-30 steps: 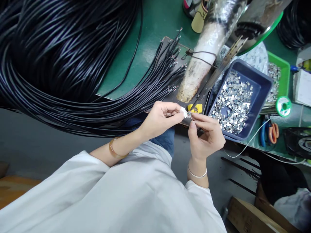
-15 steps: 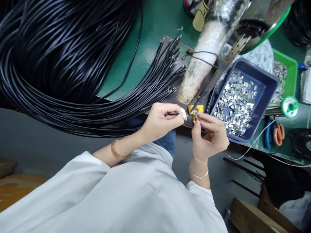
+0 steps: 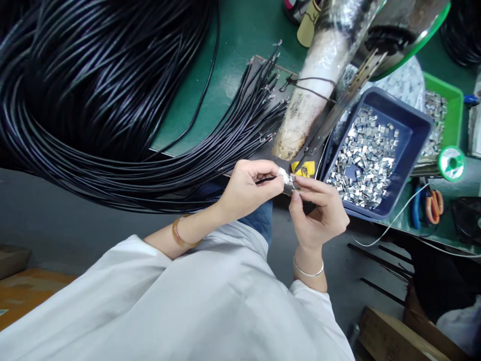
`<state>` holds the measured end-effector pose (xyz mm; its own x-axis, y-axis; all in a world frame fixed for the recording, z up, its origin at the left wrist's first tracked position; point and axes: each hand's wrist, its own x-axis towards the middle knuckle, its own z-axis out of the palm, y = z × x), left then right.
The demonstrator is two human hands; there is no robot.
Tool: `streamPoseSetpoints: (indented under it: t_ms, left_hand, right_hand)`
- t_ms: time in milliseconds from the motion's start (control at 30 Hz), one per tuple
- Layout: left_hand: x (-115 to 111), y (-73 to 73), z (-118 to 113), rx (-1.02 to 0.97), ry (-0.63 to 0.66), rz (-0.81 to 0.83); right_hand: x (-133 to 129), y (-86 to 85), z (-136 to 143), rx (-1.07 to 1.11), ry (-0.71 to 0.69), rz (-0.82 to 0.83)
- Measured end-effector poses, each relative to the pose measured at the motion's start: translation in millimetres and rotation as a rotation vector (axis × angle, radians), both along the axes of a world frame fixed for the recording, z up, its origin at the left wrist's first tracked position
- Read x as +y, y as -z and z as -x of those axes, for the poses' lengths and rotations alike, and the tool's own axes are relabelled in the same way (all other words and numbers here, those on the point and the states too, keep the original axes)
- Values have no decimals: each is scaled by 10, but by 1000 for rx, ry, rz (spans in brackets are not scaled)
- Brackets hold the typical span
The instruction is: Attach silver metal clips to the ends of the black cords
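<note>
My left hand (image 3: 250, 186) is closed in a pinch on the end of a black cable (image 3: 267, 178). White material (image 3: 284, 175), like tape or tissue, covers its fingertips. My right hand (image 3: 319, 211) pinches a small silvery metal piece (image 3: 292, 178) between thumb and fingers, right up against the cable's tip. Whether the piece sits on the wires I cannot tell. Just beyond the fingertips are a yellow patch (image 3: 308, 168) and a thin dark metal bar (image 3: 319, 135). Many more black cables (image 3: 203, 160) with stripped ends lie to the left.
A blue bin (image 3: 408, 145) of small metal pieces stands at right, with a green bin (image 3: 453, 113) behind it. Nearby are a solder spool (image 3: 451, 163) and orange-handled pliers (image 3: 434, 206). A plastic-wrapped tube (image 3: 310, 95) slants over the green table (image 3: 195, 100).
My right hand has moved a little left, bringing the metal piece to the cable's tip. The left hand has stayed almost in place.
</note>
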<state>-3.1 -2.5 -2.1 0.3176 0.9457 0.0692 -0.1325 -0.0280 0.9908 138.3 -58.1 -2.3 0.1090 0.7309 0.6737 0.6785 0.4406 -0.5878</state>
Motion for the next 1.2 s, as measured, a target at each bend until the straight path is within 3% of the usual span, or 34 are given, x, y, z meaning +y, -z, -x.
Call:
streamPoseSetpoints:
  t_ms: [467,1000,1200]
  left_hand:
    - [13,5,-13,3,-15,27]
    - [-15,30,-27,-7,-59,-26]
    - [-16,25,-25,-9,13,63]
  right_hand:
    - [10,9,-26,-182,54,-40]
    - [49,-60,1,-98,57,13]
    - [39,-45,-3,-65,66,37]
